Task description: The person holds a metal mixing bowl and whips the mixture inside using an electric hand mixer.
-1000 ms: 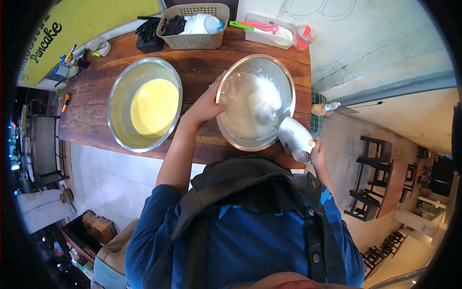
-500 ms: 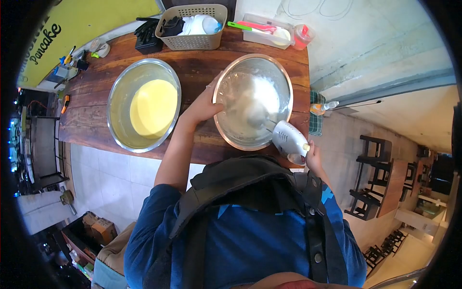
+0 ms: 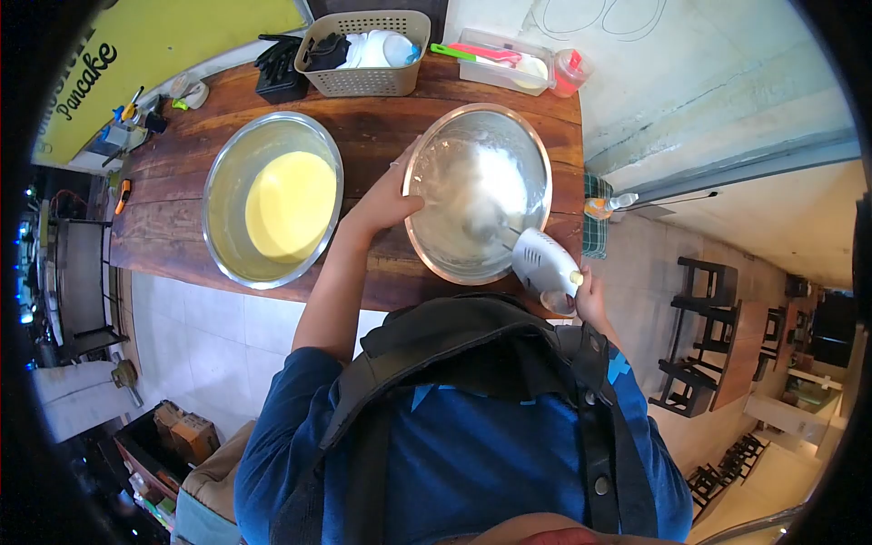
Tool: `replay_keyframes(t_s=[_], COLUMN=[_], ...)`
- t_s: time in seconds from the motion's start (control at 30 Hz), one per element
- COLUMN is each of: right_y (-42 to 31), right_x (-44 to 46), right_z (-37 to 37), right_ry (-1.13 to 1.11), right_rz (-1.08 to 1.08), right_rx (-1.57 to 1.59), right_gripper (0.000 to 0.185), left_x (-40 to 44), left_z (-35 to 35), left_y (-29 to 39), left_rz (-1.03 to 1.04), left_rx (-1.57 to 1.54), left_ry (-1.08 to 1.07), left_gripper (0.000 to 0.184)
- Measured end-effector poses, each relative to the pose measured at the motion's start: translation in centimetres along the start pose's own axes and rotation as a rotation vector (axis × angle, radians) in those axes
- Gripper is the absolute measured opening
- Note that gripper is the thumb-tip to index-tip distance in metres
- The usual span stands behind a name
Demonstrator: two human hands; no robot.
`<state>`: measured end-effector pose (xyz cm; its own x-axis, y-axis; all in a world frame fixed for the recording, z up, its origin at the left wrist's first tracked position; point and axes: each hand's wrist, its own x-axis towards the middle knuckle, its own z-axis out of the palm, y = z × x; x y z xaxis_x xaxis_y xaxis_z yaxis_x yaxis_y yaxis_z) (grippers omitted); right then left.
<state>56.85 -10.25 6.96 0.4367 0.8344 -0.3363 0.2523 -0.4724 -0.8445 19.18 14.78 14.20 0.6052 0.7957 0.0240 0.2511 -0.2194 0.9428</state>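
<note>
My left hand (image 3: 391, 202) grips the left rim of a metal mixing bowl (image 3: 432, 257), thumb over the edge. Pale, whitish contents show inside the bowl, blurred around the beaters. My right hand (image 3: 589, 295) is closed around the handle of a white hand mixer (image 3: 543, 263), which leans over the bowl's lower right rim with its beaters down inside. To the left stands a second metal bowl (image 3: 218, 238) with smooth yellow batter (image 3: 291, 204) in it, touched by neither hand.
Along the back of the wooden table (image 3: 377, 132) are a beige basket (image 3: 363, 82), a clear container (image 3: 509, 74) with spatulas, a red-lidded jar (image 3: 569, 73) and a black box of gloves (image 3: 280, 80). An orange cutter (image 3: 123, 196) lies at the left edge.
The mixer has shifted very slightly to the left, and the blurred contents by the beaters look a little different. Both hands keep their hold.
</note>
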Motion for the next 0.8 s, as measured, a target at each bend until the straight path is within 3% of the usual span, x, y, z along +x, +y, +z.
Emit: replay_keyframes(t_s=[0.1,0.27,0.47,0.6,0.7,0.8], right_y=[0.1,0.5,-0.4,-0.9,0.9,1.2], right_x=[-0.7,0.1,1.5,0.5,-0.3,-0.9], right_z=[-0.4,-0.5,-0.1,0.7,0.3,-0.4], right_ry=[-0.084,0.087,0.168,0.136,0.16,-0.017], right_rz=[0.069,-0.056,-0.025,0.027,0.058,0.036], right_rx=[-0.004,-0.087,0.034,0.102,-0.024,-0.056], right_gripper=[0.058,0.059,0.058,0.06,0.059,0.058], left_x=[-0.2,-0.7,-0.3,-0.4,-0.7,-0.9], left_z=[0.0,0.2,0.5,0.5,0.5,0.4], left_y=[0.1,1.0,0.8,0.2,-0.1,0.1], left_rz=[0.017,-0.032,0.019,0.013,-0.025,0.001], left_rx=[-0.044,-0.033,-0.004,0.045,0.0,-0.006], left_ry=[-0.004,-0.003,-0.032,-0.01,0.019,0.005], left_gripper=[0.094,0.095,0.095,0.094,0.094,0.094])
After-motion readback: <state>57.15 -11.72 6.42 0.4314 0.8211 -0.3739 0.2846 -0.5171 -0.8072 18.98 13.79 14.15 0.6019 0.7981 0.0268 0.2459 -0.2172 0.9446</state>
